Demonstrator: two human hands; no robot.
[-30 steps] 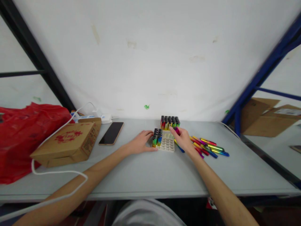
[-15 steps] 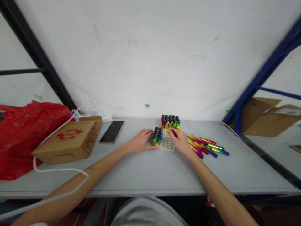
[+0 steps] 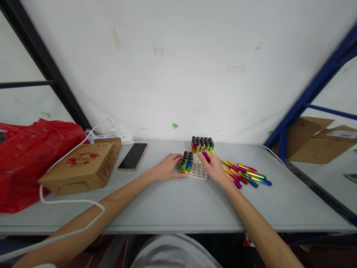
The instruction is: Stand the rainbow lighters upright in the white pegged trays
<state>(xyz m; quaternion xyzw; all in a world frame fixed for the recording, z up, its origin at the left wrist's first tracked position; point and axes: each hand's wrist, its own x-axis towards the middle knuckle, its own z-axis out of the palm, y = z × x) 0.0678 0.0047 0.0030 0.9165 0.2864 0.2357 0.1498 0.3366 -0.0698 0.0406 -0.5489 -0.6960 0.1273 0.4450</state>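
A white tray with round holes (image 3: 198, 171) lies on the grey table (image 3: 178, 204); several colourful lighters with black tops (image 3: 187, 162) stand in its left columns. My left hand (image 3: 166, 168) rests against the tray's left side, fingers curled at its edge. My right hand (image 3: 214, 166) is over the tray's right part, pinching a magenta lighter (image 3: 205, 155) above the holes. A second full tray of lighters (image 3: 202, 144) stands just behind. Loose lighters (image 3: 245, 175) lie in a heap to the right of my right hand.
A black phone (image 3: 132, 156) lies left of the trays. A cardboard box (image 3: 82, 167), a red plastic bag (image 3: 25, 156) and a white cable (image 3: 67, 203) with a power strip (image 3: 122, 139) fill the left side. A blue rack post (image 3: 306, 93) and cartons (image 3: 315, 139) stand right.
My right hand has moved left from the loose heap to above the tray, carrying the magenta lighter. My left hand has stayed at the tray's side.
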